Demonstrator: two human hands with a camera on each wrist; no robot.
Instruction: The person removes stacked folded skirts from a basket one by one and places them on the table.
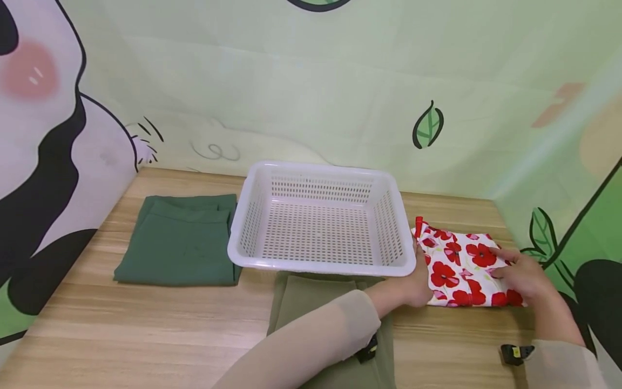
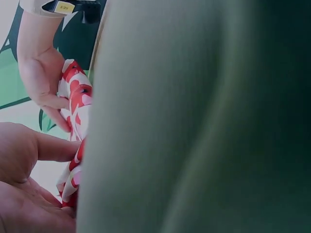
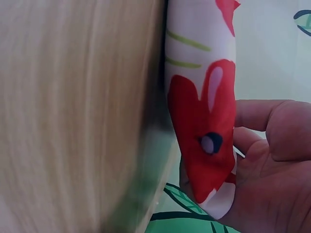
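A folded white cloth with red poppies (image 1: 452, 259) lies at the right of the table, with a narrow red strip at its far left corner. My left hand (image 1: 413, 283) grips its left edge, its fingers partly hidden. In the left wrist view the thumb (image 2: 58, 148) presses on the cloth's face. On the right side my right hand (image 1: 527, 275) holds the opposite edge, fingers on top. Seen from the right wrist, the cloth's edge (image 3: 209, 141) sits inside the hand (image 3: 272, 165).
A white perforated plastic basket (image 1: 318, 265) stands left of the poppy cloth. Folded dark green fabric (image 1: 184, 243) lies left of the basket. Folded olive fabric (image 1: 311, 297) is in front of it, under my left forearm. A printed panda backdrop (image 1: 316, 108) borders the wooden table (image 1: 160, 329).
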